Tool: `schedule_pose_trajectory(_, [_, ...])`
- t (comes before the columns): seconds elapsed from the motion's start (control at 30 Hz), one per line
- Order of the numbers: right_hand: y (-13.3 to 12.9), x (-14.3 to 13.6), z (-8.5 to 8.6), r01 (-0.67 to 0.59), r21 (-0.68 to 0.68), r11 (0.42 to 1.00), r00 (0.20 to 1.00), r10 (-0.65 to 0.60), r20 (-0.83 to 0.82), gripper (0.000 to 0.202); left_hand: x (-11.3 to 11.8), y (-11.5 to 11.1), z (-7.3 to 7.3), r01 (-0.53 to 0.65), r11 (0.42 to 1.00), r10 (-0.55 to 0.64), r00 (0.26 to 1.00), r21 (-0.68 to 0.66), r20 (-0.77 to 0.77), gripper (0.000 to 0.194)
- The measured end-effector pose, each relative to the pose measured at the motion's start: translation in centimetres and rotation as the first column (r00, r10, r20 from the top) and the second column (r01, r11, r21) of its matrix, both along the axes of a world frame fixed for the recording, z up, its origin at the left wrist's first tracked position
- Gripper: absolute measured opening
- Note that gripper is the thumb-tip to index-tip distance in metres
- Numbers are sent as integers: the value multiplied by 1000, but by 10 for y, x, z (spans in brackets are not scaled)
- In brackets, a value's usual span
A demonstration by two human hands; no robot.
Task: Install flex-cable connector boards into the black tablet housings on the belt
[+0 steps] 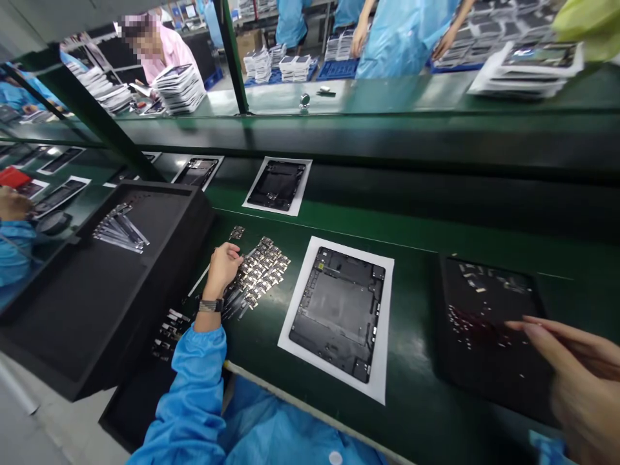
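"What did the containers hold?"
"The left black tray (82, 310) held a fan of silvery strips (121, 231). The right black tray (477, 378) held scattered pale bits (453, 316), too many to count."
"And the hands?"
"The left hand (224, 266), fingers curled, was at the edge of a cluster of small boards (264, 271); I couldn't tell whether it held one. The right hand (578, 381) was over the right black tray, thumb and fingertip close together, contents unclear."
"Counts?"
"One tablet shell (341, 310) lay on a white sheet (379, 368) between the hands, one second shell (278, 184) beyond, and one loose board (237, 232) near the cluster."
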State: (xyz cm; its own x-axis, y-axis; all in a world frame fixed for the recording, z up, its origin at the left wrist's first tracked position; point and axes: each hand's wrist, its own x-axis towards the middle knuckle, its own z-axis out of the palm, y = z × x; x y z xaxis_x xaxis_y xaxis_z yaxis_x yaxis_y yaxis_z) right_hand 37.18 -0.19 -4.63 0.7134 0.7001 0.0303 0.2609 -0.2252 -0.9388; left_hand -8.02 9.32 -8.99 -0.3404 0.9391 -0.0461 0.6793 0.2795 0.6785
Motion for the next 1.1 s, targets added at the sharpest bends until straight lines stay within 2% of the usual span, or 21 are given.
schedule_pose_trajectory(0.1, [0,3,0,-19,-10,1000,1000,19,19,38,-7,2,5,-4,1000,5,1000,-29,11,9])
schedule_pose_trajectory(0.2, [-1,2,2,-24,-89,996,999,26,24,39,-10,4,10,-6,999,4,999,-44,-40,14])
schedule_pose_trajectory(0.3, [-1,0,3,-31,-117,993,999,32,6,37,0,8,15,31,999,-35,992,-36,-123,18])
schedule_pose_trajectory(0.4, [0,1,1,-42,-107,993,999,42,0,34,19,18,20,87,996,-90,976,-21,-198,17])
schedule_pose_trajectory(0.57, [1,6,-10,-161,-56,985,987,159,-37,37,43,33,24,137,988,-151,953,-70,-263,10])
schedule_pose_trajectory(0.73, [4,14,-20,-328,10,945,944,328,-26,38,41,37,24,136,983,-162,957,-122,-242,11])
schedule_pose_trajectory(0.93, [7,17,-24,-381,56,923,924,382,0,41,35,37,26,137,982,-157,974,-128,-163,17])
schedule_pose_trajectory(1.03, [7,17,-24,-395,72,916,918,396,2,38,30,40,28,73,993,-68,996,-91,54,16])
schedule_pose_trajectory(1.1, [6,17,-24,-399,79,914,917,399,11,36,29,42,32,24,999,-13,975,-48,224,19])
